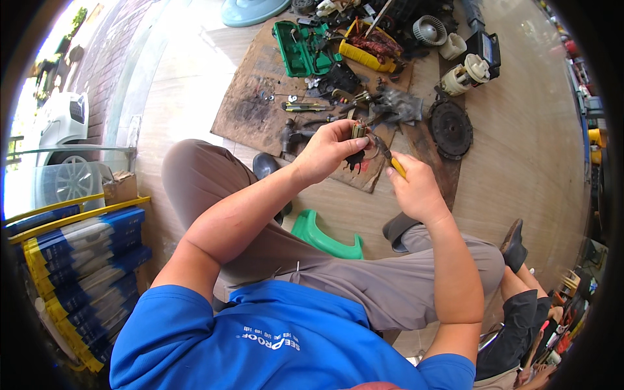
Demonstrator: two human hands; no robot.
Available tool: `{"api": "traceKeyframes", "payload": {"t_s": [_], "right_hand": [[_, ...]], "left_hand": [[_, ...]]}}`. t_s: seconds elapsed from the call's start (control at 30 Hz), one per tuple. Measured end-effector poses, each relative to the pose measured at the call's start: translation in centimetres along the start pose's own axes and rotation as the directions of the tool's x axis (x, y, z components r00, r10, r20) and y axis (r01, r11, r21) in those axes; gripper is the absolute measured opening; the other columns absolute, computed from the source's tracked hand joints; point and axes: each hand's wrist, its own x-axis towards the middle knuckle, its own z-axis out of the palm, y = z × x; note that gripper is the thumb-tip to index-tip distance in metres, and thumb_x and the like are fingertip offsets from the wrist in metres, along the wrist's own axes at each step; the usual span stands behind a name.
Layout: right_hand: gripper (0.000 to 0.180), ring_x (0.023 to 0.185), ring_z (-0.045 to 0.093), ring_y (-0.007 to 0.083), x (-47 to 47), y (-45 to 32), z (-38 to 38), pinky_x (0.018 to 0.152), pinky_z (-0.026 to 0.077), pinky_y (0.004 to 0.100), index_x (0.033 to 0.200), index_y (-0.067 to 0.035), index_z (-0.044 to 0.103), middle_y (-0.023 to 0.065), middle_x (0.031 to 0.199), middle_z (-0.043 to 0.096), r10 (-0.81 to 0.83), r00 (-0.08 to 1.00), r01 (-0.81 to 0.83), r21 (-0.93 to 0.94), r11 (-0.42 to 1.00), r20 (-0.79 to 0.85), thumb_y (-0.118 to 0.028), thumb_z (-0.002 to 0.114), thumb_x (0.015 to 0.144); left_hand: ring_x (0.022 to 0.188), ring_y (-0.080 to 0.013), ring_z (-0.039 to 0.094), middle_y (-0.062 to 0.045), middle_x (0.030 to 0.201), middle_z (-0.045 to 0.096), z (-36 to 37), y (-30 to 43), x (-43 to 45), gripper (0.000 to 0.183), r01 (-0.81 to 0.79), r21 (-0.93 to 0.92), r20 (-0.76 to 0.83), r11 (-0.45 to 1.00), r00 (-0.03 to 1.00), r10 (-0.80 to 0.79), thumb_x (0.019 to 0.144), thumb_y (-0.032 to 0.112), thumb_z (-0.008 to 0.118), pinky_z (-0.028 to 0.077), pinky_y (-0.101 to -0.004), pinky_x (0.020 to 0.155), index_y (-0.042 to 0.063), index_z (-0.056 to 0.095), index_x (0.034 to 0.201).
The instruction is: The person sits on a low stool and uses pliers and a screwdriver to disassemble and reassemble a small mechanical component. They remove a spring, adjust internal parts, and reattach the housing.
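My left hand (336,146) holds a small electrical part (358,130) with metal strips and a black piece hanging below it; its exact kind I cannot tell. Close to its right side, my right hand (414,183) grips a tool with yellow handles (398,167), probably pliers, whose dark jaws point at the part. Both hands are above the near edge of a stained cardboard sheet (243,107). On the cardboard lie a hammer (287,135), a yellow and black utility knife (306,107) and a dirty grey glove (402,105).
An opened green plastic case (295,53) and a yellow container (365,53) of dark scraps are at the back. A round black disc (451,127) and a white pump unit (463,75) stand right. A green plastic stool (324,239) is between my legs. Another person's legs (521,302) show lower right.
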Motion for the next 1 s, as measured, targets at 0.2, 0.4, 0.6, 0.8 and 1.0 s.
{"api": "traceKeyframes", "payload": {"t_s": [0.2, 0.4, 0.6, 0.8, 1.0], "right_hand": [[0.024, 0.084, 0.072, 0.0167, 0.4, -1.7, -0.3, 0.056, 0.058, 0.0286, 0.121, 0.002, 0.062, 0.007, 0.1, 0.07, 0.239, 0.925, -0.365, 0.51, 0.779, 0.297, -0.014, 0.056, 0.104], [0.02, 0.087, 0.072, 0.0192, 0.4, -1.5, 0.1, 0.059, 0.059, 0.0299, 0.115, 0.0, 0.064, 0.0072, 0.102, 0.069, 0.204, 0.909, -0.398, 0.616, 0.68, 0.362, -0.013, 0.052, 0.105], [0.025, 0.088, 0.066, 0.0139, 0.3, -1.9, 0.5, 0.071, 0.058, 0.031, 0.118, 0.001, 0.064, 0.0056, 0.102, 0.068, 0.212, 0.931, -0.358, 0.627, 0.692, 0.298, -0.003, 0.049, 0.099], [0.034, 0.089, 0.061, 0.01, 0.3, -0.3, 1.0, 0.076, 0.053, 0.028, 0.123, 0.002, 0.065, 0.0031, 0.099, 0.068, 0.088, 0.978, -0.179, 0.555, 0.813, 0.187, 0.001, 0.049, 0.093], [0.023, 0.083, 0.066, 0.0108, 0.0, -1.4, -0.1, 0.065, 0.055, 0.0259, 0.122, -0.001, 0.065, 0.0049, 0.098, 0.07, 0.14, 0.935, -0.339, 0.71, 0.617, 0.324, -0.009, 0.056, 0.102]], "left_hand": [[0.09, -0.0114, 0.067, -0.005, 0.103, 0.07, 1.1, 0.8, -0.4, 0.027, 0.001, 0.009, 0.028, 1.0, 1.0, -0.002, 0.096, 0.009, 0.071, 0.058, -0.0282, 0.08, 0.0, 0.062, 0.12], [0.085, -0.011, 0.067, -0.004, 0.097, 0.07, 1.8, 1.4, -0.8, 0.025, 0.018, 0.006, 0.036, 1.0, 0.999, -0.019, 0.093, 0.005, 0.074, 0.057, -0.0279, 0.074, 0.0, 0.062, 0.115], [0.084, -0.0105, 0.067, -0.005, 0.096, 0.07, 1.4, 1.0, -0.6, 0.023, -0.019, 0.081, -0.016, 0.997, 1.0, 0.021, 0.094, 0.005, 0.073, 0.057, -0.0277, 0.074, 0.0, 0.062, 0.113], [0.089, -0.0091, 0.066, -0.004, 0.098, 0.071, 1.4, 0.4, -0.4, 0.022, -0.094, 0.226, -0.036, 0.97, 0.994, 0.104, 0.094, 0.009, 0.073, 0.056, -0.0271, 0.08, -0.001, 0.063, 0.111], [0.088, -0.0083, 0.063, -0.003, 0.098, 0.07, 1.5, 0.7, -0.4, 0.024, -0.111, 0.285, -0.028, 0.952, 0.992, 0.124, 0.094, 0.011, 0.074, 0.054, -0.0272, 0.078, -0.001, 0.063, 0.112]]}}
